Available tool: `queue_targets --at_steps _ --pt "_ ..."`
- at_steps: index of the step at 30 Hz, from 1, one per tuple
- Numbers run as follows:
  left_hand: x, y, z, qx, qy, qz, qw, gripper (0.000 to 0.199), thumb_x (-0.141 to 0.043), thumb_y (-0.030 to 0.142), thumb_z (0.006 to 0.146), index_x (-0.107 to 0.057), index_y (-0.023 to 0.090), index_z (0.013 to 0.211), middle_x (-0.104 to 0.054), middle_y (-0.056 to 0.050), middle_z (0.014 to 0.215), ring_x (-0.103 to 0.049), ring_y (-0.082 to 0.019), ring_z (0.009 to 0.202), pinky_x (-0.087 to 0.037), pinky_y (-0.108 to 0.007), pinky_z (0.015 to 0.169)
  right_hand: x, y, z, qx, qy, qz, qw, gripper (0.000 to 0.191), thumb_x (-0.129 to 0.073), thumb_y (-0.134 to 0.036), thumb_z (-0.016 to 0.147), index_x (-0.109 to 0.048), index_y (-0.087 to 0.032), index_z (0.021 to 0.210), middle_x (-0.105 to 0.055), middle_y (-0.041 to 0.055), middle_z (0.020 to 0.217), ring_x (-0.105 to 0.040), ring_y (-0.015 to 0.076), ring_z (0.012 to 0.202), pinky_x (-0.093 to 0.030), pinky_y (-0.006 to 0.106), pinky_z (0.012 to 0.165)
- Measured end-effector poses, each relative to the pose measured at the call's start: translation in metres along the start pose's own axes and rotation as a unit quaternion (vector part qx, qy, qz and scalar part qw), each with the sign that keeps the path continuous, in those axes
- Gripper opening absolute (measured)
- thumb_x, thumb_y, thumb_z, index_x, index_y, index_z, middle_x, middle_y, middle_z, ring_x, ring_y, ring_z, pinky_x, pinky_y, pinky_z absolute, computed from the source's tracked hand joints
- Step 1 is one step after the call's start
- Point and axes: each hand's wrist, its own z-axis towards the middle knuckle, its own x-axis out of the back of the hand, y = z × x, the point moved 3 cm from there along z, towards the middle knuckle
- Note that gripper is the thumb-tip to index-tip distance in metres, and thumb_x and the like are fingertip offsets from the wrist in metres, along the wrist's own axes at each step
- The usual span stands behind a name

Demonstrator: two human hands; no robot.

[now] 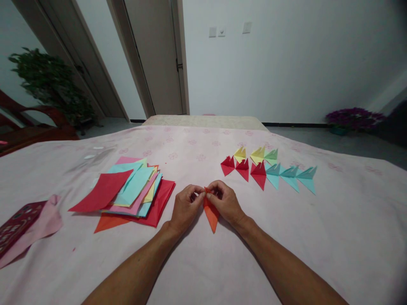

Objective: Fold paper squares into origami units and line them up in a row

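Observation:
Between my two hands is a folded piece of orange paper (211,215), its long point aimed toward me. My left hand (188,206) pinches its upper end from the left. From the right, my right hand (226,202) pinches the same end, with the thumbs close together. The fingers hide most of the folds at the top. Just beyond my right hand stand folded paper birds in two rows: red ones (258,173), light blue ones (290,174), yellow ones (257,154) and a green one (271,156).
A loose pile of coloured paper sheets (136,186) lies left of my hands. Farther left are a dark red printed packet (22,222) and a pink cloth-like piece (47,222). A pale flowered tablecloth (286,250) covers the table. Clear plastic (92,157) lies at the back left.

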Motion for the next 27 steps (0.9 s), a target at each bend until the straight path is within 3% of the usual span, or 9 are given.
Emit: queue_targets --at_steps 11,16,27 --pt "-0.0025 0.0001 -0.0018 0.02 -0.008 -0.044 0.999 0.01 -0.059 0.027 0.086 -0.065 0.018 0.085 -0.066 0.0 0.077 -0.06 -0.014 0.069 -0.044 -0.023 0.064 -0.0002 0.001 -0.001 -0.015 0.023 0.006 1.0 0.009 -0.063 -0.022 0.076 -0.054 -0.021 0.077 -0.058 -0.0023 0.071 -0.054 0.0138 0.065 -0.044 0.026 0.061" --pt "-0.0037 0.0 -0.0027 0.013 -0.008 -0.064 0.998 0.01 -0.058 0.026 0.086 -0.064 0.018 0.085 -0.067 -0.002 0.08 -0.061 -0.015 0.073 -0.047 -0.024 0.067 0.0001 0.0008 -0.0014 -0.016 0.012 -0.001 1.0 0.009 -0.062 -0.024 0.078 -0.061 -0.02 0.086 -0.062 -0.0002 0.077 -0.056 0.0146 0.069 -0.046 0.027 0.065" --pt "-0.0061 -0.0056 -0.0032 0.039 -0.009 -0.095 0.995 0.011 -0.061 0.029 0.085 -0.063 0.018 0.085 -0.067 -0.002 0.08 -0.062 -0.015 0.074 -0.049 -0.025 0.07 -0.0041 0.0034 0.0004 -0.036 0.012 0.042 0.998 0.01 -0.064 -0.029 0.079 -0.063 -0.019 0.08 -0.065 0.0011 0.076 -0.06 0.0161 0.069 -0.048 0.028 0.065"
